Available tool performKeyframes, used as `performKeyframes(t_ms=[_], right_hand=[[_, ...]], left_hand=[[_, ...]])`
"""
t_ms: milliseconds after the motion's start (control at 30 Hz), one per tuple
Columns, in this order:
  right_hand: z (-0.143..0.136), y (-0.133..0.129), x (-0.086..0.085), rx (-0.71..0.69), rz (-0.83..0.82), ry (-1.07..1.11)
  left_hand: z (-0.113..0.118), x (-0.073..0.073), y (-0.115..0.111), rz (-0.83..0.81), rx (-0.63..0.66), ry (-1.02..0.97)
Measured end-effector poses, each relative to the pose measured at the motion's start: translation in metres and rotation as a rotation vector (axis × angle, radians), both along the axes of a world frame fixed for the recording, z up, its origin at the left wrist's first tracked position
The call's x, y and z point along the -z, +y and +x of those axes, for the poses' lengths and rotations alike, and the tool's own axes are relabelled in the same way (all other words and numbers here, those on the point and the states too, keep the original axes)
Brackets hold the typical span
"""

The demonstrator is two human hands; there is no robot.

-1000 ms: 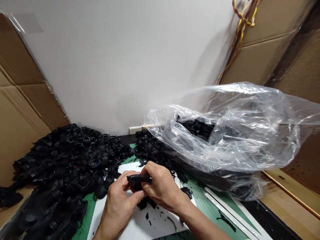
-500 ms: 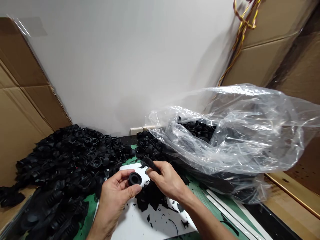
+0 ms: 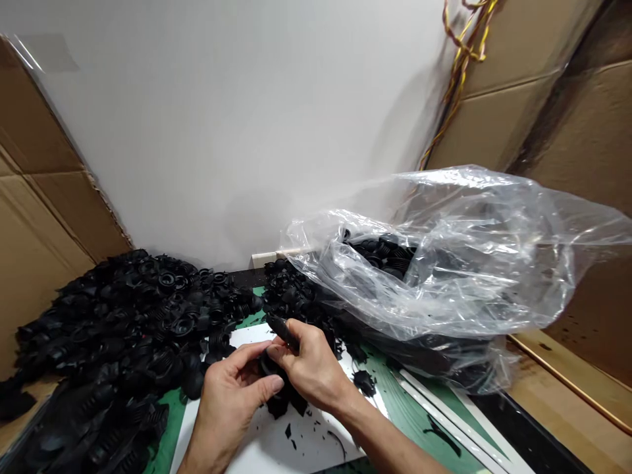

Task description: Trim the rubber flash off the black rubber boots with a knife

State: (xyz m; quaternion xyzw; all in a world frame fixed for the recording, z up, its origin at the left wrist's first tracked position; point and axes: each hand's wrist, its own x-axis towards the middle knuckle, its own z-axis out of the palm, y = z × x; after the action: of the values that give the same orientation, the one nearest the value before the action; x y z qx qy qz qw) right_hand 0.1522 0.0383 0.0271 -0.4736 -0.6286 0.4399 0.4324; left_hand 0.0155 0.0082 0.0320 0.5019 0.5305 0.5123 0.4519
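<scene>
My left hand (image 3: 230, 388) is closed on a round black rubber part (image 3: 268, 366), pinched between thumb and fingers above the white board. My right hand (image 3: 316, 368) is wrapped round a dark slim-handled tool (image 3: 281, 329), which points up and away. Its working end is hidden, so I cannot tell its kind. The right thumb and fingertips meet the rubber part at its upper right edge. Under both hands, black rubber scraps (image 3: 291, 403) lie on the white board (image 3: 266, 447).
A large heap of ribbed black rubber parts (image 3: 148, 309) spreads to the left. At right, a clear plastic bag (image 3: 459, 276) holds more black parts. Cardboard sheets (image 3: 44, 184) flank the green mat (image 3: 170, 421). White strips (image 3: 444, 415) lie at the right.
My right hand has moved left and down, bringing its fingers against the rubber part. The part has tilted and is now mostly covered by the hands. The view has shifted slightly right.
</scene>
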Motion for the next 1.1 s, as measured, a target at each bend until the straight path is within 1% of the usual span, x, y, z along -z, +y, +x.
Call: performKeyframes(t_ms=[133, 233, 300, 400, 533, 600, 667, 800, 933, 1100], right_hand=[[0.000, 0.000, -0.004, 0.000, 0.011, -0.023], [0.001, 0.001, -0.005, -0.010, -0.013, 0.015], [0.001, 0.002, -0.004, -0.014, -0.052, 0.087], [-0.001, 0.002, -0.003, -0.019, -0.140, 0.251], [-0.003, 0.001, -0.002, -0.032, -0.350, 0.481], [-0.003, 0.001, -0.003, -0.058, -0.447, 0.570], [-0.001, 0.001, -0.004, -0.084, -0.508, 0.629], [0.005, 0.005, -0.005, -0.068, -0.516, 0.674], [0.009, 0.008, -0.005, -0.051, -0.496, 0.640], [0.009, 0.009, -0.002, -0.090, -0.425, 0.567]], left_hand=[[0.000, 0.005, 0.001, 0.141, -0.065, 0.077], [0.001, 0.007, 0.001, 0.190, -0.092, 0.078], [0.002, 0.008, 0.000, 0.193, -0.099, 0.067], [0.004, 0.006, -0.001, 0.199, -0.141, 0.058], [0.007, 0.000, 0.000, 0.158, -0.180, 0.024], [0.007, -0.004, 0.000, 0.099, -0.190, -0.028], [0.006, -0.008, 0.001, 0.016, -0.191, -0.101], [0.006, -0.013, 0.001, -0.113, -0.190, -0.220], [0.010, -0.014, -0.002, -0.089, -0.207, -0.275], [0.013, -0.012, -0.005, -0.071, -0.194, -0.283]])
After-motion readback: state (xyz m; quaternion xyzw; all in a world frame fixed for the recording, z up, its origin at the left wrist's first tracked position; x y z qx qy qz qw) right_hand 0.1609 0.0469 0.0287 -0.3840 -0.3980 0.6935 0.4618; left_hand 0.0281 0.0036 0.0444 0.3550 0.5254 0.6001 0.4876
